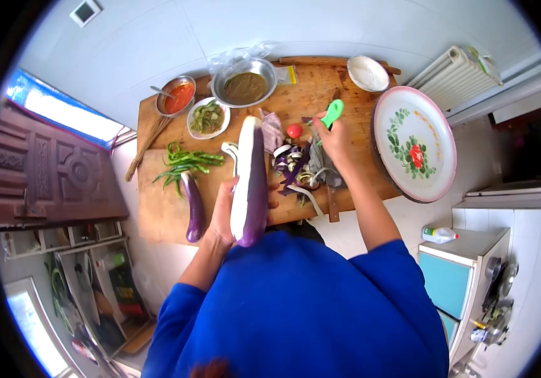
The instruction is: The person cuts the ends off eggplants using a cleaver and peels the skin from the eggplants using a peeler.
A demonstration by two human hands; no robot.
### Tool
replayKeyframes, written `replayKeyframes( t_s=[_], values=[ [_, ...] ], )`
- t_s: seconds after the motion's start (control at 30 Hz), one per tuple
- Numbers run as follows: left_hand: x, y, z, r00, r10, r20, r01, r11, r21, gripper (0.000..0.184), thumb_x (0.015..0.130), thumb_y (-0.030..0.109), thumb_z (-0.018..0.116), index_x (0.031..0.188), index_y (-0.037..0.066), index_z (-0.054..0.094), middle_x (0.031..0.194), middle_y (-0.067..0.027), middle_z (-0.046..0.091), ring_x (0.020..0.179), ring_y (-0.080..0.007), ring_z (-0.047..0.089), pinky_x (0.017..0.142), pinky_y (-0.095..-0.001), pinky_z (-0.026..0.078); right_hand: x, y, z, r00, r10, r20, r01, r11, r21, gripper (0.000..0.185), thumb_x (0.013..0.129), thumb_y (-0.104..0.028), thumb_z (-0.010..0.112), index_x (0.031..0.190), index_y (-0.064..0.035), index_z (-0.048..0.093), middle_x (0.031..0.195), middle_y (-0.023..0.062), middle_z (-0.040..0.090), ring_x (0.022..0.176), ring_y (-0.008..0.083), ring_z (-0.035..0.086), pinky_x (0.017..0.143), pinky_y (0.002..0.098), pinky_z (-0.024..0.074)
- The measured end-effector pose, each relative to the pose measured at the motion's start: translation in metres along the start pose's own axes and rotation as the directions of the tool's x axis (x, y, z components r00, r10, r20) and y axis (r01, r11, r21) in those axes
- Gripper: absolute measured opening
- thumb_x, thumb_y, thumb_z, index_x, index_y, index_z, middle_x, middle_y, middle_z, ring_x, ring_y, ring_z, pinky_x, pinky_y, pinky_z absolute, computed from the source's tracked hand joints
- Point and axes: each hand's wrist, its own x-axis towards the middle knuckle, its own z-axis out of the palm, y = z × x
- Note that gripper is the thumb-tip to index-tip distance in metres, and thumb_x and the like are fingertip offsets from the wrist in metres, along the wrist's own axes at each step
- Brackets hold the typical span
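Hands well apart: left point(223, 213) holds eggplant point(256, 183) over table edge point(371, 194), right point(334, 135) peeler point(333, 111).

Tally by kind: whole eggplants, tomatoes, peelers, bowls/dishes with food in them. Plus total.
Eggplants: 2 (half-peeled eggplant in left hand, lying eggplant)
Tomatoes: 1 (red tomato)
Peelers: 1 (green peeler in right hand)
Bowls/dishes: 4 (red-sauce bowl, metal basin, greens dish, white bowl)
Total: 8

1. Large eggplant point(255, 189): deep purple with a broad white band.
2. Smaller eggplant point(195, 211): purple, paler at the top.
3. Peeler point(333, 112): bright green.
4. Tomato point(294, 130): red.
5. Tray point(393, 167): white, pink-rimmed, floral pattern in red, green and yellow.
6. Shirt point(289, 296): plain blue.
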Motion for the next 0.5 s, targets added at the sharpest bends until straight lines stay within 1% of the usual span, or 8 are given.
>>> replayKeyframes(
  t_s=[0.07, 0.13, 0.17, 0.2, 0.23, 0.27, 0.4, 0.5],
  values=[
    [0.006, 0.007, 0.001, 1.000, 0.029, -0.006, -0.029, 0.999, 0.019, 0.058, 0.087, 0.051, 0.036, 0.117, 0.004, 0.051, 0.109, -0.0167, 0.057, 0.087, -0.0317, 0.060, 0.066, -0.0437, 0.053, -0.032, -0.069, -0.006, 0.967, 0.092, 0.236, -0.183, 0.896, 0.405, 0.014, 0.083, -0.015, 0.062, 0.092, -0.0038, 0.064, 0.075, 0.0061, 0.066, 0.059, 0.0095, 0.060, 0.048, 0.0225, 0.0480],
    [0.013, 0.010, 0.000, 0.997, 0.042, 0.068, -0.044, 0.999, 0.025, 0.058, 0.090, 0.055, 0.034, 0.112, 0.005, 0.053, 0.099, -0.0120, 0.062, 0.078, -0.0262, 0.062, 0.062, -0.0378, 0.054, -0.068, -0.123, -0.006, 0.907, -0.022, 0.420, -0.291, 0.687, 0.665, 0.013, 0.081, -0.014, 0.065, 0.089, -0.0036, 0.063, 0.079, 0.0050, 0.065, 0.059, 0.0104, 0.059, 0.050, 0.0218, 0.0466],
    [0.019, 0.010, 0.000, 0.994, 0.053, 0.093, -0.033, 0.978, -0.206, 0.052, 0.091, 0.052, 0.037, 0.107, 0.007, 0.057, 0.088, -0.0096, 0.064, 0.073, -0.0225, 0.063, 0.060, -0.0347, 0.054, -0.082, -0.136, -0.006, 0.886, -0.205, 0.416, -0.137, 0.741, 0.657, 0.013, 0.082, -0.011, 0.065, 0.091, -0.0022, 0.062, 0.080, 0.0040, 0.063, 0.065, 0.0084, 0.058, 0.055, 0.0210, 0.0462],
    [0.023, 0.012, 0.002, 0.995, 0.096, -0.003, -0.095, 0.974, -0.205, 0.052, 0.089, 0.054, 0.039, 0.105, 0.008, 0.056, 0.085, -0.0097, 0.063, 0.071, -0.0216, 0.062, 0.061, -0.0343, 0.054, -0.094, -0.140, 0.001, 0.867, -0.345, 0.358, 0.062, 0.789, 0.611, 0.013, 0.079, -0.011, 0.068, 0.088, -0.0025, 0.063, 0.081, 0.0048, 0.064, 0.068, 0.0101, 0.059, 0.059, 0.0238, 0.0469],
    [0.024, 0.012, 0.006, 0.986, 0.136, -0.098, -0.154, 0.968, -0.199, 0.053, 0.088, 0.057, 0.040, 0.104, 0.009, 0.056, 0.082, -0.0098, 0.061, 0.070, -0.0207, 0.060, 0.062, -0.0338, 0.053, -0.100, -0.156, -0.007, 0.804, -0.267, 0.531, -0.075, 0.840, 0.537, 0.013, 0.076, -0.010, 0.070, 0.086, -0.0037, 0.064, 0.081, 0.0058, 0.064, 0.069, 0.0130, 0.061, 0.061, 0.0251, 0.0465],
    [0.018, 0.011, 0.015, 0.983, 0.178, -0.053, -0.173, 0.981, 0.082, 0.048, 0.090, 0.052, 0.039, 0.104, 0.010, 0.056, 0.084, -0.0071, 0.062, 0.070, -0.0185, 0.060, 0.065, -0.0311, 0.053, -0.102, -0.156, -0.002, 0.812, -0.327, 0.483, 0.009, 0.835, 0.550, 0.013, 0.076, -0.010, 0.070, 0.086, -0.0042, 0.065, 0.080, 0.0060, 0.063, 0.068, 0.0145, 0.061, 0.061, 0.0254, 0.0464],
    [0.017, 0.007, 0.006, 0.994, 0.113, 0.000, -0.113, 0.990, -0.084, 0.044, 0.092, 0.048, 0.040, 0.105, 0.009, 0.054, 0.088, -0.0063, 0.061, 0.076, -0.0180, 0.061, 0.069, -0.0323, 0.053, -0.096, -0.149, 0.003, 0.848, -0.356, 0.391, 0.096, 0.831, 0.548, 0.011, 0.076, -0.009, 0.070, 0.085, -0.0047, 0.065, 0.078, 0.0070, 0.063, 0.068, 0.0173, 0.061, 0.060, 0.0262, 0.0465],
    [0.007, 0.002, 0.024, 0.989, 0.111, -0.093, -0.122, 0.985, -0.122, 0.043, 0.092, 0.048, 0.040, 0.105, 0.009, 0.054, 0.088, -0.0070, 0.061, 0.076, -0.0180, 0.061, 0.066, -0.0316, 0.053, -0.086, -0.148, 0.003, 0.854, -0.354, 0.380, 0.099, 0.829, 0.551, 0.010, 0.077, -0.009, 0.069, 0.084, -0.0026, 0.065, 0.073, 0.0059, 0.064, 0.063, 0.0134, 0.060, 0.057, 0.0254, 0.0458]
  ],
)
